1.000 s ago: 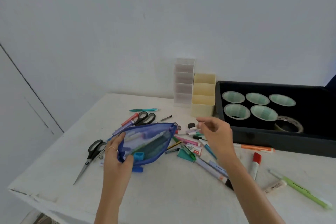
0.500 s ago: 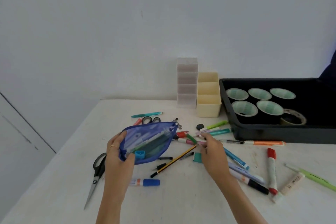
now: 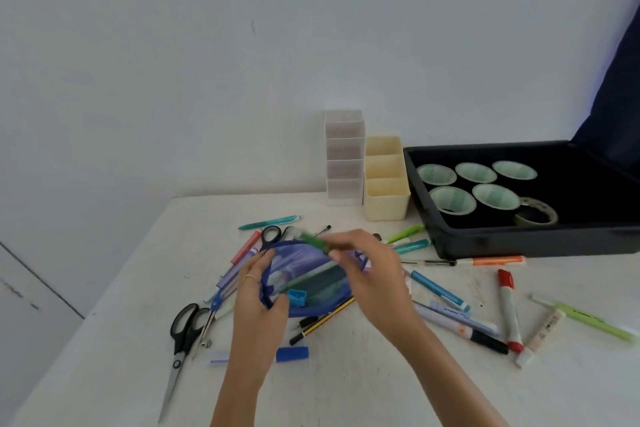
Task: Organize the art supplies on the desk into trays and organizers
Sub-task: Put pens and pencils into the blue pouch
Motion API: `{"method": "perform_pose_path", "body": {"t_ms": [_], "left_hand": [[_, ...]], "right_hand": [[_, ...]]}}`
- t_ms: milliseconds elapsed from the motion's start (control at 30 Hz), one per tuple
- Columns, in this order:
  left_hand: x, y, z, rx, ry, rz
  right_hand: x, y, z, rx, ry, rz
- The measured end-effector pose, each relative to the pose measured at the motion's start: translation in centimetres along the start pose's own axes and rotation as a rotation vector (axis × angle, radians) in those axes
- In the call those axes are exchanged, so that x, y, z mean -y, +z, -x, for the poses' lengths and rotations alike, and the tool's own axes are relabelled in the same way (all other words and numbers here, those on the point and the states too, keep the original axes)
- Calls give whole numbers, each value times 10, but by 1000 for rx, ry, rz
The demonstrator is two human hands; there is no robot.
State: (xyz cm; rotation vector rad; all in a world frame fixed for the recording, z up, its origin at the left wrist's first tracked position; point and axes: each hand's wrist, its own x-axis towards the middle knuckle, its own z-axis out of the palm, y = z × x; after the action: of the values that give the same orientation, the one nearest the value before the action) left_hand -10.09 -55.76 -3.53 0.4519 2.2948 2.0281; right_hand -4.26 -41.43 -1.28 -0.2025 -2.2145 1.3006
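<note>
no brand to call here: the white-barrelled pen [image 3: 457, 317] just right of the right wrist carries dark print, and the pale stick [image 3: 545, 331] beside the red marker [image 3: 507, 308] has markings too, but both are too small to read.

now the fingers. the left hand [image 3: 258, 302] curls round the near-left edge of the blue see-through mesh zip pouch [image 3: 301, 260]. its thumb is on the front face, and a thin ring [image 3: 249, 277] shows on one finger. the right hand [image 3: 367, 274] is over the pouch's open top, fingertips pressed together and pinching a green pen [image 3: 313, 242]. the pen is blurred and pokes out to the left of them, above the pouch mouth.

through the mesh, just right of the left thumb, sits a small blue sharpener [image 3: 297, 297]. below the right palm a yellow-and-black striped pencil [image 3: 325, 319] lies on the white desk [image 3: 346, 392], its upper end under the pouch. black-handled scissors [image 3: 183, 333] lie left of the left wrist.

beyond the right fingertips, well apart, a cream three-cell plastic organizer [image 3: 386, 198] and a clear stacked organizer [image 3: 344, 163] stand side by side. right of them a black plastic tray [image 3: 519, 243] holds tape rolls [image 3: 436, 174].
</note>
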Motion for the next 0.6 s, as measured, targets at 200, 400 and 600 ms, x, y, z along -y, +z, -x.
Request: {"method": "perform_pose_path", "body": {"t_ms": [200,400,600], "left_hand": [[2,-12,-2,-28,0,24],[4,-32,-10,-109,12,27],[7,-45,-14,-144,7,13]], "right_hand": [[-26,6,5,-248,50,130],[-52,10,3,-260,615,150],[-55,44,7,-83,791,494]]}}
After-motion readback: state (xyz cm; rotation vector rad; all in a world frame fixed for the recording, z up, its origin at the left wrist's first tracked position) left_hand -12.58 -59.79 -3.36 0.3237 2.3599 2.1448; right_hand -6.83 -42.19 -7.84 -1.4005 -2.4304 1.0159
